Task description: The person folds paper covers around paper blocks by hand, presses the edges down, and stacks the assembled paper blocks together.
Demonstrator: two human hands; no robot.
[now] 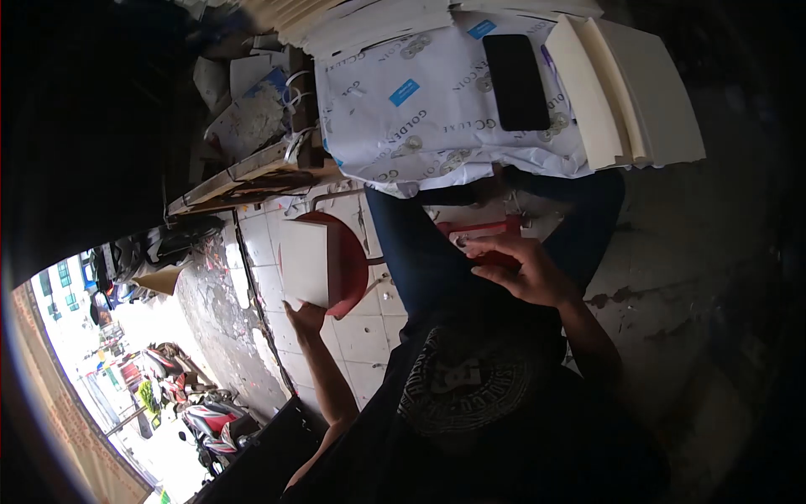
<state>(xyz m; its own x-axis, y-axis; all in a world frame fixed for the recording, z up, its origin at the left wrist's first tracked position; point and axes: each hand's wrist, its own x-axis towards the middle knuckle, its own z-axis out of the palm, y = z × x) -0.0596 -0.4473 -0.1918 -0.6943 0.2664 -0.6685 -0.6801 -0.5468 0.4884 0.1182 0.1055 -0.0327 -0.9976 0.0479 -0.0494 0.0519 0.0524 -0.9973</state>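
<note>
On the left, my left hand (pixel 306 317) is at the lower edge of a cream rectangular board or stack (pixel 306 262), which lies over a round red stool (pixel 351 265). Most of its fingers are hidden beneath or behind that edge. Over my lap, my right hand (pixel 531 273) has its fingers bent and partly apart, and a small pale thing shows at the fingertips, too small to name. Beyond my knees, a surface wrapped in printed white paper (pixel 369 109) bears a black phone (pixel 516 82) and cream stacks (pixel 642 92) at its right.
A wooden shelf (pixel 231 181) with papers and scraps stands at the upper left. Red metal parts (pixel 483 228) show between my legs. Tiled floor (pixel 361 336) lies below. Motorbikes (pixel 210 420) stand outside at the lower left.
</note>
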